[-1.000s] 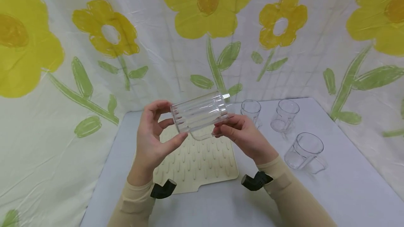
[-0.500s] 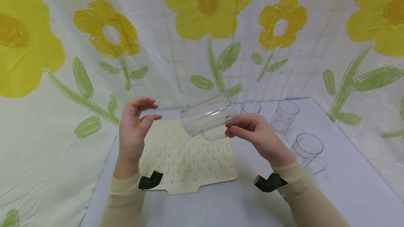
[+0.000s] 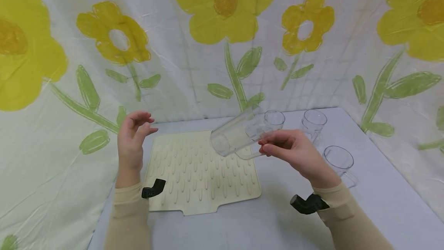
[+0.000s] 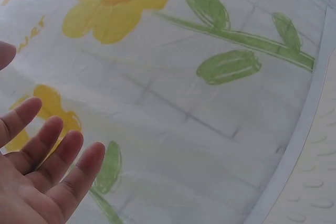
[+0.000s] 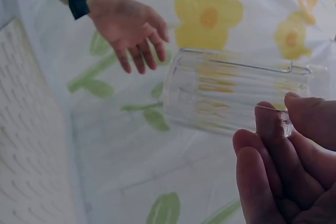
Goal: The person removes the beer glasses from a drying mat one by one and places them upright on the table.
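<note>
A clear glass mug (image 3: 229, 136) is tilted well over in the air above the ribbed cream mat (image 3: 187, 173). My right hand (image 3: 295, 151) pinches it by the handle (image 3: 248, 156), thumb against fingertips; in the right wrist view the mug (image 5: 226, 93) stretches left from those fingers. My left hand (image 3: 133, 146) is raised beyond the mat's left edge, holding nothing. Its fingers spread loosely in the left wrist view, with the palm (image 4: 26, 192) showing at the lower left.
Three more glass mugs stand on the right of the white table: one at the back (image 3: 274, 119), another right of it (image 3: 313, 122), and a nearer one (image 3: 339, 159), partly behind my right arm. A flower-printed curtain (image 3: 166, 84) hangs around the back and sides.
My left hand has let go of the mug's end and drawn away to the left. The right hand has carried the mug a little to the right and nearer.
</note>
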### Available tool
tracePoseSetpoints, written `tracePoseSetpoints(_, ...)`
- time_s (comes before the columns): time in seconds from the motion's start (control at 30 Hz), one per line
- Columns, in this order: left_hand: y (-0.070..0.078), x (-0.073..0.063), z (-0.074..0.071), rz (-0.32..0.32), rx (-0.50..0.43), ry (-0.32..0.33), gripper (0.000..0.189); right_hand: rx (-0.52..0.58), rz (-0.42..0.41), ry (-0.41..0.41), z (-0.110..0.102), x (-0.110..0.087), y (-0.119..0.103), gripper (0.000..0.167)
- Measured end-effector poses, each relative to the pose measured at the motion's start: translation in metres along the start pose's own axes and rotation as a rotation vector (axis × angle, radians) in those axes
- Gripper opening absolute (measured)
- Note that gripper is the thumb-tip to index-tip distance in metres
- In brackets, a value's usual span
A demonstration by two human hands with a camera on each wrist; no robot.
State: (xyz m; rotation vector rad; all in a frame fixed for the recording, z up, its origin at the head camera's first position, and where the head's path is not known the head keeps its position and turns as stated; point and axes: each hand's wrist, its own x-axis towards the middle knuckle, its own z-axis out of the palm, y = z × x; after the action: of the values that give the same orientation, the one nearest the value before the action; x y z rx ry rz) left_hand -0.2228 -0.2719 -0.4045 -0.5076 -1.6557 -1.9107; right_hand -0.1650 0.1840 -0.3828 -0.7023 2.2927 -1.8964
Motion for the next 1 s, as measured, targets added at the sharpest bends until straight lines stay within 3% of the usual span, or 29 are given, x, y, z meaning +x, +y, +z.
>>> tracePoseSetpoints(0.37, -0.025, 0.001, -0.03, -0.15, 0.073, 0.084, 0.03, -0.087, 0.038, 0.021, -0.011, -0.015, 0.0, 0.021)
tracePoseSetpoints(0.7, -0.06, -0.006, -0.052, -0.266, 0.028, 0.16, 0.028, -0.147, 0.019, 0.047, -0.027, -0.03, 0.009, 0.021)
tracePoseSetpoints(1.0, -0.078, -0.014, -0.066, -0.408, 0.007, 0.242, 0.029, -0.212, 0.084, 0.1, -0.036, -0.044, 0.016, 0.018)
